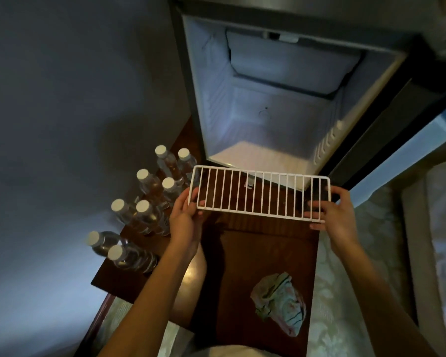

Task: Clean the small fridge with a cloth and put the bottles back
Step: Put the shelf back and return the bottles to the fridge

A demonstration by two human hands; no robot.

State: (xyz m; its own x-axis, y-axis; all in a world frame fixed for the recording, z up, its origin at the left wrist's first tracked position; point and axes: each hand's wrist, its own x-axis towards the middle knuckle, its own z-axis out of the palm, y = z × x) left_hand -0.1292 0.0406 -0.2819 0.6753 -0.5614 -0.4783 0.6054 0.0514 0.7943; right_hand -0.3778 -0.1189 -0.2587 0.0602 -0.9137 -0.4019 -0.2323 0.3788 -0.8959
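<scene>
White-lined small fridge (216, 99) in a dark casing, door open at the right, cavity bare of shelf and bottles, ribbed ledges on both side walls. Dark polished wooden tabletop (255, 253) under and in front of it. White coated wire rack (260, 194), long and narrow, held level in the air just before the fridge's lower lip, clear of the wood. Eight clear plastic bottles (144, 210) with white caps, standing in pairs along the table's left edge, outside the fridge and left of the rack. Left hand (184, 217) gripping the rack's left short end; right hand (337, 215) gripping the right short end likewise, fingers curled over the wire. Crumpled pale cloth (280, 302) with pink and blue markings, lying loose on the wood close to the body, touched by neither hand. Judged from the cloth put down and the bare cavity: wiping probably over, refitting of the rack in hand, though possibly removal for a wipe instead. Next move, if refitting: keep the rack flat, line both short ends up with a matching pair of ledges, slide straight back without tilting; bottles only afterwards.
</scene>
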